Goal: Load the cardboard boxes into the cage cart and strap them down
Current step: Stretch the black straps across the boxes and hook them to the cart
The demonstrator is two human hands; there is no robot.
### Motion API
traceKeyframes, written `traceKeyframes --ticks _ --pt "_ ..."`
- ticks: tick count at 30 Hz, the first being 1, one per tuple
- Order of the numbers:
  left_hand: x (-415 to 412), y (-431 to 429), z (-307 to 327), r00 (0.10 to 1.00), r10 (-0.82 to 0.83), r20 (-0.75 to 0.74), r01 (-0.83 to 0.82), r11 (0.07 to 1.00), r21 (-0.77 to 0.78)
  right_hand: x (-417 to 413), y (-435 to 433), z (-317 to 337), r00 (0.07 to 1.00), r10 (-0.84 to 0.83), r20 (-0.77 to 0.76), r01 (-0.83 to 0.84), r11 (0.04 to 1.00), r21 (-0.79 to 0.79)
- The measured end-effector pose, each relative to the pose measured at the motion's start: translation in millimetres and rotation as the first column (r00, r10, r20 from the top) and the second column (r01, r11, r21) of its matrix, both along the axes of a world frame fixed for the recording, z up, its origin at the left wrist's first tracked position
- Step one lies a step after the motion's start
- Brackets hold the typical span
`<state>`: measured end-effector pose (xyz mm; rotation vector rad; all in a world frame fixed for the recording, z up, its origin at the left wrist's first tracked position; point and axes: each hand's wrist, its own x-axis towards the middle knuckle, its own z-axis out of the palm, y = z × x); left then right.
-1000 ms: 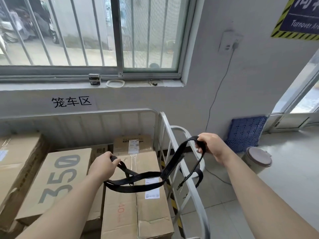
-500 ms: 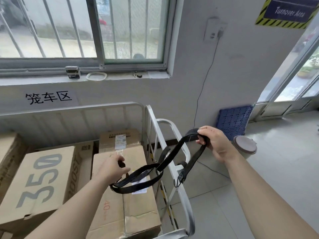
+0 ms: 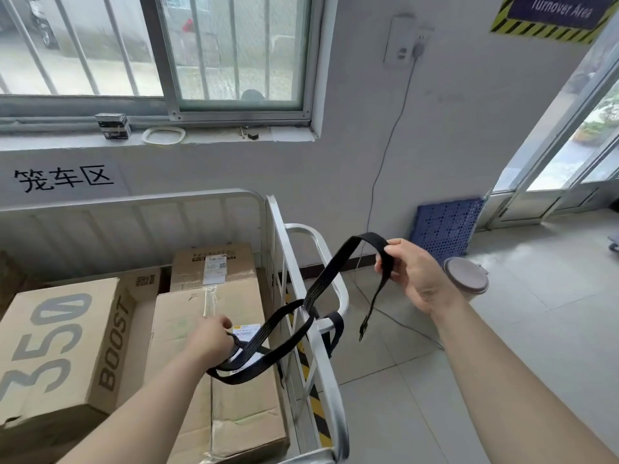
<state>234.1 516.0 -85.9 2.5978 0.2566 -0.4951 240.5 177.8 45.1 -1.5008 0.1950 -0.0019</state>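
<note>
A black flat strap [image 3: 330, 276] hangs in loops between my two hands, above the right side rail of the white cage cart [image 3: 301, 286]. My left hand [image 3: 211, 339] grips one bundled end over a plain cardboard box [image 3: 231, 390] inside the cart. My right hand [image 3: 413, 276] pinches a fold of the strap out past the rail; a free end with a small hook [image 3: 363, 331] dangles below it. A box printed "350 BOOST" [image 3: 63, 346] lies left of the plain one, and a smaller labelled box [image 3: 214, 264] stands behind.
The cart stands against a white wall under a barred window [image 3: 160, 48]. A blue perforated panel [image 3: 445, 229] leans on the wall to the right, with a round lidded bin [image 3: 465, 274] beside it. A cable [image 3: 378, 175] runs down from a wall socket. Tiled floor extends right toward a glass door [image 3: 582, 128].
The view has swung left and down a little. My right hand has drawn the strap further right, off the rail, and my left hand has dropped lower over the plain box.
</note>
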Motion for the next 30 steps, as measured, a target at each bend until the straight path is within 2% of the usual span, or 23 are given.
traceKeyframes --ticks 3,6,9,11,14,18,22,24,26,28,30 --pt "4 -5 2 0.998 -0.063 -0.027 0.065 0.995 0.077 6 -6 -7 0.999 -0.013 -0.034 0.015 0.999 0.043" --pt "3 -9 11 0.970 -0.190 -0.153 0.219 0.955 0.200 12 -12 -9 0.998 0.045 -0.046 -0.044 0.999 0.029" --pt "-4 -13 15 0.921 -0.249 -0.300 0.347 0.875 0.338 16 -12 -13 0.993 0.087 -0.086 -0.086 0.996 0.010" --pt "-10 -15 13 0.883 -0.295 -0.364 0.441 0.787 0.432 19 -10 -18 0.990 0.089 -0.109 -0.089 0.996 0.008" --pt "-15 -14 10 0.881 -0.321 -0.347 0.466 0.712 0.524 21 -5 -29 0.982 0.115 -0.149 -0.117 0.993 -0.002" --pt "-12 -7 6 0.926 -0.310 -0.213 0.376 0.783 0.495 21 1 -39 0.973 0.149 -0.177 -0.148 0.989 0.016" --pt "-2 1 12 0.934 -0.337 -0.117 0.352 0.814 0.462 22 4 -38 0.973 0.144 -0.179 -0.140 0.990 0.030" --pt "1 -4 19 0.953 -0.295 -0.071 0.300 0.878 0.373 21 4 -39 0.974 0.136 -0.184 -0.133 0.991 0.024" --pt "-1 -13 30 0.978 -0.206 -0.036 0.209 0.953 0.220 20 6 -41 0.972 0.136 -0.190 -0.137 0.991 0.006" --pt "-2 -17 38 0.987 -0.163 0.000 0.162 0.982 0.101 17 9 -42 0.971 0.125 -0.203 -0.128 0.992 -0.001" --pt "-1 -18 40 0.972 -0.222 0.071 0.212 0.969 0.128 15 13 -41 0.971 0.111 -0.214 -0.112 0.994 0.010"
